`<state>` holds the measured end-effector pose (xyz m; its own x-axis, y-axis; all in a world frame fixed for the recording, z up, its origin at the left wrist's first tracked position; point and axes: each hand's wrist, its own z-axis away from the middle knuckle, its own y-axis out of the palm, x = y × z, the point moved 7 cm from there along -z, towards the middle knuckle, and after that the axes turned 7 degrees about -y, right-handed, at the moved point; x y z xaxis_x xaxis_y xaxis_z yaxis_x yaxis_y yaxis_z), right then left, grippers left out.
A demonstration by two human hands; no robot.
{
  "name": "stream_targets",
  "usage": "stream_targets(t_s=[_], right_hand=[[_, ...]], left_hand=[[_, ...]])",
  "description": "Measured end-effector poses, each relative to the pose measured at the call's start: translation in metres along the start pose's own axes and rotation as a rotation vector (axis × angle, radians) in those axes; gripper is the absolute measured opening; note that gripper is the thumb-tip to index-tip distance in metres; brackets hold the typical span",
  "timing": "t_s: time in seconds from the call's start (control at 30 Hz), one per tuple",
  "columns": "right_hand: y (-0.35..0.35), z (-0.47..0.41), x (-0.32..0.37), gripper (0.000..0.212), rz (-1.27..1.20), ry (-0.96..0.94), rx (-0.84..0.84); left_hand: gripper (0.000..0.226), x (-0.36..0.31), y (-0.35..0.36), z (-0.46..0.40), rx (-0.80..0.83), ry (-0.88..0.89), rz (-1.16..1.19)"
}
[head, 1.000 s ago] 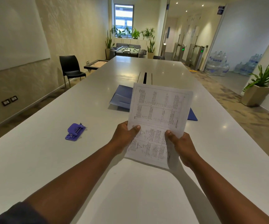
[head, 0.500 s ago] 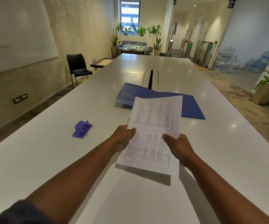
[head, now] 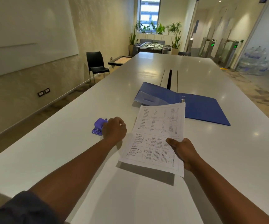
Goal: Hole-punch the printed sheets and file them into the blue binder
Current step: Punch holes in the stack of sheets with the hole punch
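**Left hand off the paper, onto the punch**

Leaving the sheets, my left hand (head: pixel 114 130) now curls over the purple hole punch (head: pixel 98 127); grip unclear. My right hand (head: pixel 183 151) alone pinches the printed sheets (head: pixel 156 136), near the open blue binder (head: pixel 200 109). Next I judge: bring punch to paper edge.

Black chair (head: pixel 96 63) beside white table (head: pixel 82 143)
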<state>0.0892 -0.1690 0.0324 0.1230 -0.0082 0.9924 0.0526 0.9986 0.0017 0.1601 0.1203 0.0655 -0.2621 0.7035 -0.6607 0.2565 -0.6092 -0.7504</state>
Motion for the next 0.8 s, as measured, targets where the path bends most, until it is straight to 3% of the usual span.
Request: stream_targets(t_s=[0.1, 0.27, 0.4, 0.53, 0.8], right_hand=[[0.02, -0.007, -0.003, 0.037, -0.001, 0.018, 0.026], [0.049, -0.021, -0.009, 0.037, 0.007, 0.04, 0.055], [0.064, -0.03, -0.014, 0.037, 0.054, 0.051, 0.067], [0.065, -0.032, -0.013, 0.032, 0.14, 0.028, 0.081], [0.003, -0.022, 0.0, 0.036, 0.146, 0.016, -0.023]], left_hand=[[0.027, 0.023, -0.018, -0.021, -0.091, -0.092, -0.125], [0.041, 0.068, -0.031, -0.06, -0.034, -0.254, -0.046], [0.025, 0.081, -0.033, -0.081, 0.032, -0.22, 0.12], [0.023, 0.084, -0.028, -0.084, 0.053, -0.199, 0.166], [0.008, 0.036, 0.022, -0.051, 0.281, -0.179, 0.46]])
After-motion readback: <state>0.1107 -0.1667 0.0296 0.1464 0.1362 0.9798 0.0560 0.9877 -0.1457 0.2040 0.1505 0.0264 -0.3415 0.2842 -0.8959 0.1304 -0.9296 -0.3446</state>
